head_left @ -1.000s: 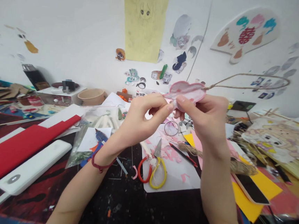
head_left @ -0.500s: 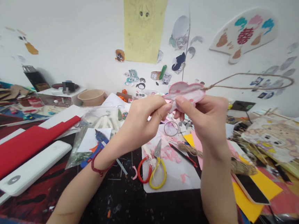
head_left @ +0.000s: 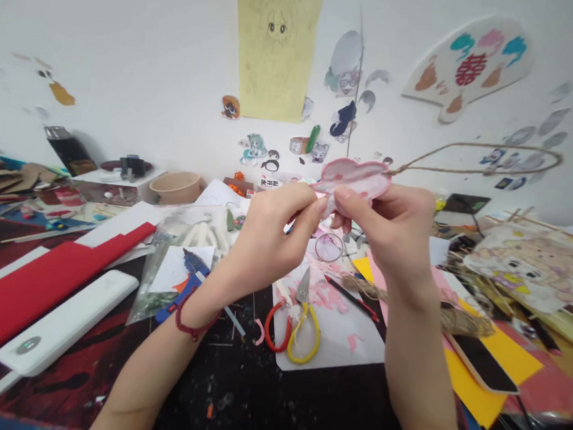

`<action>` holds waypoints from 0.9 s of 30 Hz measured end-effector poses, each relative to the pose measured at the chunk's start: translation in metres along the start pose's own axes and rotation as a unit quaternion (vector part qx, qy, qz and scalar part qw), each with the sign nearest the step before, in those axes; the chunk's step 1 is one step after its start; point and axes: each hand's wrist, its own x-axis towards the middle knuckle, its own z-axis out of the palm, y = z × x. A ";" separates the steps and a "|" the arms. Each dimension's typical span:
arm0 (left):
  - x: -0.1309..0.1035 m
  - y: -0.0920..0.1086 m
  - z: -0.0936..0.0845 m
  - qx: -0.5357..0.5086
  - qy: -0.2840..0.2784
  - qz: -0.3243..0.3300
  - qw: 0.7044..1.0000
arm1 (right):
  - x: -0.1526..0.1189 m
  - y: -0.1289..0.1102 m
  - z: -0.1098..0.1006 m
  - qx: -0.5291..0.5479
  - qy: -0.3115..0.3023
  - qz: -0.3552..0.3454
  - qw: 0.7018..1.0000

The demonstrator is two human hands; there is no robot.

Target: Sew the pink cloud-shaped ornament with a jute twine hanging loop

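Raised over the table, a pale pink flower-shaped cut-out (head_left: 355, 174) with a darker pink rim is held between both hands. My left hand (head_left: 283, 225) pinches its left edge between thumb and fingers. My right hand (head_left: 391, 221) grips its lower right part, thumb on the near face and fingers behind. A loop of brown twine (head_left: 477, 148) runs off the cut-out's right end toward the wall. Below the hands lie scissors (head_left: 300, 316) with one red and one yellow handle, on white paper (head_left: 330, 342) strewn with pink scraps.
A blue glue gun (head_left: 187, 286) lies beside my left wrist. At left are a white power bank (head_left: 69, 323) with a cable and a red folded strip (head_left: 55, 275). A phone (head_left: 484, 363) rests on yellow paper at right, near a twine bundle (head_left: 462, 321) and a black-red pencil (head_left: 352, 298).
The cut-out has tilted slightly and my right thumb has shifted a little to the left. Both hands keep their grip; otherwise almost nothing differs.
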 end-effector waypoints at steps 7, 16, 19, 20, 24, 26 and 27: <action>-0.001 0.003 0.000 0.002 0.023 -0.034 0.999 | -0.003 -0.001 0.007 -0.098 0.039 -0.085 0.991; -0.004 0.002 0.003 0.003 0.052 -0.037 0.998 | -0.004 0.008 0.011 -0.203 0.059 -0.215 0.953; -0.005 0.001 0.006 0.016 0.068 -0.035 0.997 | -0.004 0.010 0.010 -0.229 0.040 -0.257 0.938; -0.005 0.001 0.007 0.019 0.072 -0.034 0.997 | -0.003 0.010 0.010 -0.238 0.033 -0.275 0.931; -0.005 0.001 0.009 0.020 0.085 -0.029 0.996 | -0.001 0.009 0.009 -0.261 0.032 -0.326 0.908; -0.005 0.002 0.009 0.019 0.089 -0.028 0.995 | -0.001 0.009 0.010 -0.260 0.033 -0.337 0.904; -0.006 0.003 0.009 0.019 0.091 -0.028 0.995 | -0.001 0.009 0.010 -0.258 0.031 -0.338 0.904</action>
